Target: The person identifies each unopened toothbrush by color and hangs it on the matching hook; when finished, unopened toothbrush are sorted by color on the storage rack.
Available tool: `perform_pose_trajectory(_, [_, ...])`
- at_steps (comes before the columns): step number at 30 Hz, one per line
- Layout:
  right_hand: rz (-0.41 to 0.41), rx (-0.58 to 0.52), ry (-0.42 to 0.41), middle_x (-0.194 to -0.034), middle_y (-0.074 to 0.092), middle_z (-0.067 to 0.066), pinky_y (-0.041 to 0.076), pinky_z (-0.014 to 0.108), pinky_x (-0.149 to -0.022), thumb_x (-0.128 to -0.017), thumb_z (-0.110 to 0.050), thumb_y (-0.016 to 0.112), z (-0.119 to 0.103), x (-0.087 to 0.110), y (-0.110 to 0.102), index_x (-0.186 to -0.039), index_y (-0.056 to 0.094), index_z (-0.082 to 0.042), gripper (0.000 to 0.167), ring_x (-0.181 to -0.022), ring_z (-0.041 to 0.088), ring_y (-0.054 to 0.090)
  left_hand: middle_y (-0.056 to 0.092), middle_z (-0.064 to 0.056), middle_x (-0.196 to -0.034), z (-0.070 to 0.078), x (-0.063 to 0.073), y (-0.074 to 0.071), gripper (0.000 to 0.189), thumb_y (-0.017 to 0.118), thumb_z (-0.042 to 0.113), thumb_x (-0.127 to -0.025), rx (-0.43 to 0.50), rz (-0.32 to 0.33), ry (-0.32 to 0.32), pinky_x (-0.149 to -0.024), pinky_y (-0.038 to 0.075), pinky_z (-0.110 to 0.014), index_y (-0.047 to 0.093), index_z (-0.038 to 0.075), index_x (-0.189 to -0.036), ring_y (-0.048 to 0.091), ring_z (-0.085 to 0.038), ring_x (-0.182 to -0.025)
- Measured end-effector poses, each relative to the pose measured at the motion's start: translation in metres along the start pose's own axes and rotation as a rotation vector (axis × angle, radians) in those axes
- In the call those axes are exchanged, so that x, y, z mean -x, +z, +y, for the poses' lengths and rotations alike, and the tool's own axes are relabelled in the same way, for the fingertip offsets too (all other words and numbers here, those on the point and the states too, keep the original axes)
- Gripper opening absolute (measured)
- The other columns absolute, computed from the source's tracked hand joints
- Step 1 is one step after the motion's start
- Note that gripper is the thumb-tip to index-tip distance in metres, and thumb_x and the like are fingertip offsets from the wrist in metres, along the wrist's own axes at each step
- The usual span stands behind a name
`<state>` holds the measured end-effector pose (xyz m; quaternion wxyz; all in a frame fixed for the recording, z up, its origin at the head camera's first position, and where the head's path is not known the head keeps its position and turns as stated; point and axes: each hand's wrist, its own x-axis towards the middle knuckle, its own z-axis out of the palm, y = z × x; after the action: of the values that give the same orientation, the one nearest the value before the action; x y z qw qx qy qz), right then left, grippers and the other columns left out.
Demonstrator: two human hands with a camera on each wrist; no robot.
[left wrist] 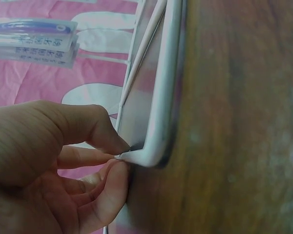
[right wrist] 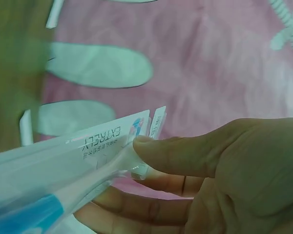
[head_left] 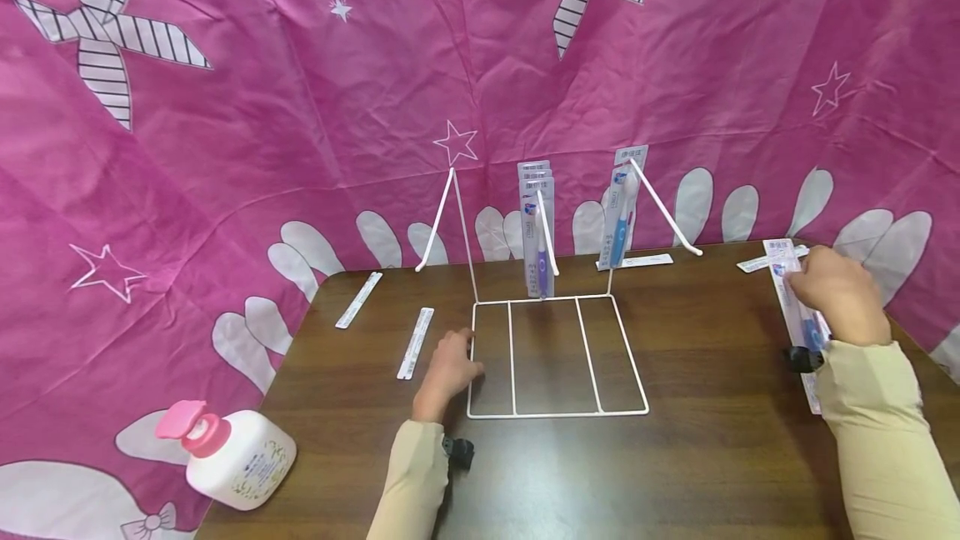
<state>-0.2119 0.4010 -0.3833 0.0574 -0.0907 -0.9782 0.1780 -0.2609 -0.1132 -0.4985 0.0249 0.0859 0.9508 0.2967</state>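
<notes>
My left hand (head_left: 448, 367) pinches the left side wire of a white wire display rack (head_left: 558, 417); the left wrist view shows thumb and fingers meeting at the wire (left wrist: 158, 97). Off to the right, my right hand (head_left: 842, 294) grips a packaged toothbrush (head_left: 786, 294) near its top. Its clear pack with a blue-handled brush (right wrist: 83, 180) lies between thumb and fingers in the right wrist view. Several toothbrush packs (head_left: 537, 240) hang on the rack's middle hook, and a blue toothbrush pack (head_left: 621, 215) hangs on the right hook. No pack hangs on the left hook (head_left: 435, 223).
Narrow white strips lie left of the rack, one strip (head_left: 358, 300) farther back and another strip (head_left: 416, 343) nearer. More strips lie behind it (head_left: 648, 260) and near my right hand (head_left: 753, 264). A pink-topped pump bottle (head_left: 240, 461) stands front left. A pink curtain (head_left: 300, 107) backs the table.
</notes>
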Motion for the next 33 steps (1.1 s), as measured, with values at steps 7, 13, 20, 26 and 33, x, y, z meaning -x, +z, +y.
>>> perform_pose_trajectory(7, [0.155,-0.045,-0.071,-0.063,0.053,0.014,0.038,0.050,-0.056,-0.092,-0.020,0.063,-0.022,0.015,-0.009,-0.072,0.056,0.000,0.029,-0.065,0.043,0.053,0.060,-0.018,-0.099,0.000,0.001,0.001,0.056,0.079,0.005,-0.074,-0.005,0.000,0.003,-0.082,0.051,-0.051,0.061,-0.009,-0.125,0.060,-0.035,-0.089])
perform_pose_trajectory(13, [0.280,-0.109,-0.111,-0.079,0.065,0.026,0.038,0.051,-0.063,-0.092,-0.021,0.068,-0.035,0.023,-0.009,-0.094,0.059,0.005,0.028,-0.077,0.050,0.057,0.060,-0.019,-0.100,-0.001,0.000,0.001,0.056,0.079,0.004,-0.072,-0.025,0.003,0.013,-0.084,0.051,-0.053,0.061,-0.009,-0.124,0.060,-0.037,-0.091])
perform_pose_trajectory(20, [0.376,-0.217,-0.170,-0.082,0.070,0.025,0.038,0.029,-0.062,-0.087,-0.021,0.076,-0.061,0.038,-0.017,-0.093,0.061,0.001,0.027,-0.069,0.013,0.062,0.060,-0.019,-0.100,0.000,0.001,0.000,0.056,0.079,0.004,-0.073,-0.022,0.005,0.009,-0.084,0.051,-0.053,0.061,-0.009,-0.125,0.061,-0.037,-0.092])
perform_pose_trajectory(26, [0.533,-0.385,-0.229,-0.065,0.054,-0.037,0.034,0.006,-0.059,-0.080,-0.010,0.081,-0.088,0.060,-0.027,-0.087,0.065,0.000,0.020,-0.060,-0.025,0.046,0.060,-0.019,-0.101,0.000,0.001,0.001,0.057,0.079,0.005,-0.074,-0.023,0.001,0.004,-0.084,0.050,-0.053,0.061,-0.009,-0.126,0.060,-0.037,-0.092])
perform_pose_trajectory(33, [0.681,-0.452,-0.398,-0.077,0.053,-0.044,0.033,0.003,-0.071,-0.074,0.002,0.082,-0.109,0.083,-0.033,-0.087,0.066,0.005,0.020,-0.067,-0.027,0.051,0.060,-0.019,-0.100,0.000,0.001,0.000,0.057,0.079,0.005,-0.074,-0.023,0.002,0.009,-0.084,0.051,-0.052,0.061,-0.009,-0.126,0.061,-0.037,-0.091])
